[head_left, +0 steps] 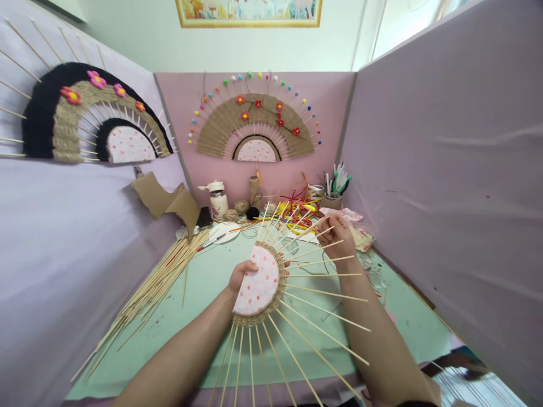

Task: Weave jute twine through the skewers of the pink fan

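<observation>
My left hand (242,276) grips a half-round fan (261,282), its thumb on the pink-and-white dotted front and its fingers behind. A band of woven twine (280,277) runs round the curved edge. Thin wooden sticks (324,275) spread out from that band like rays, to the right and down. Up by the tips of the upper sticks is my right hand (337,236), its fingers curled together. Whatever those fingers pinch, a stick end or a strand, is too hard to see.
Loose sticks (156,282) lie in a pile on the left of the green table (203,345). At the back stand a white bottle (218,202), twine balls (241,207), coloured pipe cleaners (303,212) and a tool pot (331,200). Finished fans (254,121) hang on the partitions.
</observation>
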`<act>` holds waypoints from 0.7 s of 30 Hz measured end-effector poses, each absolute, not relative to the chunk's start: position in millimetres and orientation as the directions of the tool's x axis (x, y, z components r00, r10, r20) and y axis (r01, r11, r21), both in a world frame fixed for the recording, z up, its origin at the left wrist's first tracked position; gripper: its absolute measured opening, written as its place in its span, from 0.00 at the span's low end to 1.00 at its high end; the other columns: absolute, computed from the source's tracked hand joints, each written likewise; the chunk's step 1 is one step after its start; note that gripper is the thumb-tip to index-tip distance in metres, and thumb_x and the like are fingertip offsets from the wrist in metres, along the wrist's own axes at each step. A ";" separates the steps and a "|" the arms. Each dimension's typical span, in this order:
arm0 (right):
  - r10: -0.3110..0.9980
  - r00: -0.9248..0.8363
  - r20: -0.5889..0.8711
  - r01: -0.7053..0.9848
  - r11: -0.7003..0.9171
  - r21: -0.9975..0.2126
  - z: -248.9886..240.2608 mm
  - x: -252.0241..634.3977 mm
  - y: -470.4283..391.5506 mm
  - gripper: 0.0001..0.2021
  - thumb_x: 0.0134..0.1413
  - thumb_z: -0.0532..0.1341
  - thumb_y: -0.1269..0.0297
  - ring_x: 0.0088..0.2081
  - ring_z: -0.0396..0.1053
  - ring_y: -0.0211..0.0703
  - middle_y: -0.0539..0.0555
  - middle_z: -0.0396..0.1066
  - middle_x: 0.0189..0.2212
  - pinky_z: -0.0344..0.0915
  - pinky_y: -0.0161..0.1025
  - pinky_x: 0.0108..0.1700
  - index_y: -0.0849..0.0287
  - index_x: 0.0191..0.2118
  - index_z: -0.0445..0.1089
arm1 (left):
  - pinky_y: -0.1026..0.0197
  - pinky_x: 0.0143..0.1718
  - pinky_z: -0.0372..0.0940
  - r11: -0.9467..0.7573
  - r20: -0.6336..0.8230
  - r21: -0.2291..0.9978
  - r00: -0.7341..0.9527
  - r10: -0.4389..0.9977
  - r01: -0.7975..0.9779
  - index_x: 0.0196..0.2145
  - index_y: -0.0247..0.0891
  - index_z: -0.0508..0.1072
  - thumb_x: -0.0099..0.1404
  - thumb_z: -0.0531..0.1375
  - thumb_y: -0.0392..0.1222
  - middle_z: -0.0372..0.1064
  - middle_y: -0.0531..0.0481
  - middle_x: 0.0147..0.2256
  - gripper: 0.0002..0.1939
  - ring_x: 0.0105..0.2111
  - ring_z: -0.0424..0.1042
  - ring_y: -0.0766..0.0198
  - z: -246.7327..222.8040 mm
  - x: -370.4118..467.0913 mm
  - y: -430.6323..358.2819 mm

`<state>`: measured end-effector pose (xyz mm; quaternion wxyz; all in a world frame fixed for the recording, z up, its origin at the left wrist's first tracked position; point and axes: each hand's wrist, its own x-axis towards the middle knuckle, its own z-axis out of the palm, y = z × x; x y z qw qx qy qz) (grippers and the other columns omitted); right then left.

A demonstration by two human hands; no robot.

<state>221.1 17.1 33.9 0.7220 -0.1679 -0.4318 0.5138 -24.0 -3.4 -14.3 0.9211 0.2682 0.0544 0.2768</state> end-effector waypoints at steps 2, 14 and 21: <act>0.892 0.092 0.443 -0.627 0.398 -0.670 33.2 223.1 19.1 0.08 0.46 0.63 0.62 0.15 0.47 0.28 0.41 0.48 0.14 0.48 0.26 0.16 0.56 0.26 0.63 | 0.50 0.43 0.62 0.707 0.045 0.535 0.851 0.523 -0.462 0.53 0.23 0.62 0.48 0.50 0.34 0.68 0.34 0.46 0.32 0.44 0.69 0.48 -13.8 -22.3 -3.9; 0.991 -0.118 -0.060 -0.740 -0.128 -0.661 14.1 201.0 39.9 0.05 0.48 0.59 0.74 0.18 0.63 0.25 0.47 0.68 0.20 0.59 0.21 0.19 0.62 0.25 0.63 | 0.46 0.45 0.59 0.683 -0.014 0.550 0.813 0.582 -0.480 0.54 0.23 0.61 0.47 0.50 0.33 0.71 0.34 0.42 0.33 0.44 0.70 0.46 -30.1 -26.7 3.3; 0.998 -0.067 -0.009 -0.628 -0.049 -0.777 0.9 160.3 29.9 0.03 0.42 0.62 0.69 0.31 0.73 0.44 0.58 0.74 0.30 0.69 0.35 0.25 0.61 0.27 0.68 | 0.46 0.46 0.59 0.692 -0.025 0.548 0.818 0.575 -0.470 0.53 0.21 0.62 0.48 0.50 0.33 0.72 0.33 0.41 0.32 0.43 0.70 0.45 -30.7 -28.4 3.8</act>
